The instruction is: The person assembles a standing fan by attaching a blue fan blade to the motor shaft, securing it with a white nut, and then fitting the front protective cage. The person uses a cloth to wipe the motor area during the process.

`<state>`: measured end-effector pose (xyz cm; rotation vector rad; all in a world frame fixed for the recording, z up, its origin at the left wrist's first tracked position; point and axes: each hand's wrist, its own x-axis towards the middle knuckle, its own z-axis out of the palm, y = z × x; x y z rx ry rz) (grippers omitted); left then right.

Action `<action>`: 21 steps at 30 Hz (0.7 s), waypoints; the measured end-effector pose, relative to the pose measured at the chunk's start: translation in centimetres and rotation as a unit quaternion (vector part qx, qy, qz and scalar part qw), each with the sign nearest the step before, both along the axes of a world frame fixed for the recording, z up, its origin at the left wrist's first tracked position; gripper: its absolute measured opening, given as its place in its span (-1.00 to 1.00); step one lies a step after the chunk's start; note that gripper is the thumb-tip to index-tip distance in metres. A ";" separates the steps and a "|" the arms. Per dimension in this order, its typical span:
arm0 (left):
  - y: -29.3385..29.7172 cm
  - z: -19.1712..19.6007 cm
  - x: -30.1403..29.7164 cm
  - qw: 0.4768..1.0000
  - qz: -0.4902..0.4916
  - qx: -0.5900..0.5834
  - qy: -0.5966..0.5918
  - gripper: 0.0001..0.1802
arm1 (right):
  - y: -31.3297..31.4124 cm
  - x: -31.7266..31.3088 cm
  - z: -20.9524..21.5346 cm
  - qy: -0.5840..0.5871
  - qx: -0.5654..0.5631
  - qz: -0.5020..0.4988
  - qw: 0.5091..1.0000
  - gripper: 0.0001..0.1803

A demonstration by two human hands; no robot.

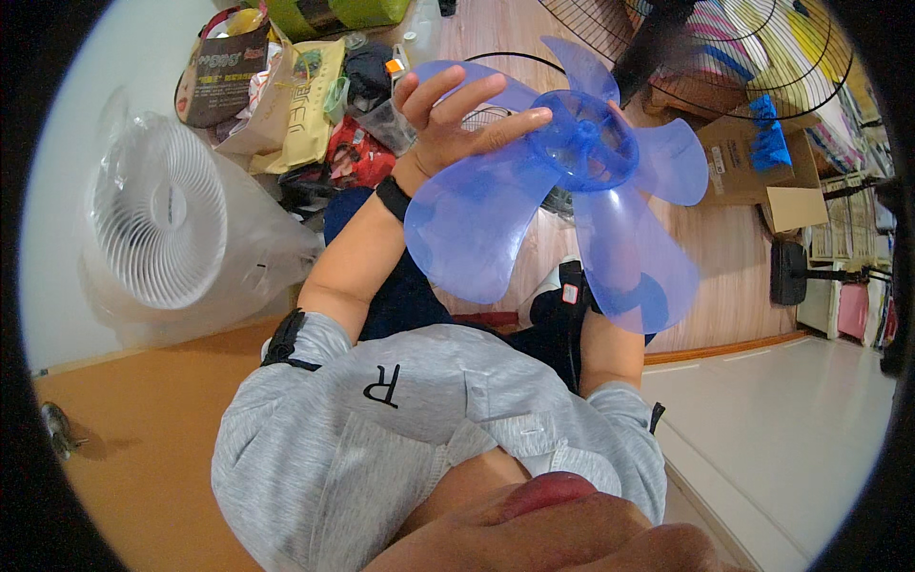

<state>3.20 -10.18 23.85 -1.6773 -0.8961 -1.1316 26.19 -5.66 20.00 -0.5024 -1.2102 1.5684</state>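
My left hand (pixel 448 119) lies half-open over the blue fan blade (pixel 562 191) raised above my lap, fingers splayed rather than clamped; my right hand seems hidden beneath it, so the blade may tilt and slip floorward.

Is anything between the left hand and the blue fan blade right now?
Nothing visible. The left hand already lies on the blue fan blade, its fingers reaching to the hub. The right hand is hidden behind the blade.
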 end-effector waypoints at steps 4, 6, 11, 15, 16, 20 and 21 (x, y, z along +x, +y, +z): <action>1.0 -0.1 0.8 0.999 -0.003 0.047 -0.011 -0.45 | 2.6 2.7 0.2 0.251 -0.252 0.376 0.856 -0.37; 0.6 0.1 1.1 0.999 -0.011 0.038 0.002 -0.42 | 2.1 3.2 1.0 0.193 -0.272 0.300 0.894 -0.34; -1.4 1.2 1.8 1.000 -0.006 0.028 0.011 -0.40 | -2.7 1.9 3.0 -0.110 -0.270 -0.192 0.937 -0.16; -1.4 1.9 2.8 0.998 -0.050 0.029 -0.014 -0.43 | -3.5 2.0 4.4 -0.114 -0.239 -0.212 0.941 -0.25; -1.0 2.0 3.0 0.996 -0.073 0.037 -0.026 -0.45 | -3.5 2.0 4.6 -0.135 -0.188 -0.229 0.946 -0.28; 1.2 2.5 3.4 0.979 -0.153 -0.116 -0.075 -0.60 | -4.4 2.3 4.6 -0.354 0.123 -0.360 0.854 -0.39; 2.0 2.7 3.2 0.967 -0.174 -0.165 -0.089 -0.61 | -4.8 2.3 4.6 -0.381 0.166 -0.389 0.822 -0.42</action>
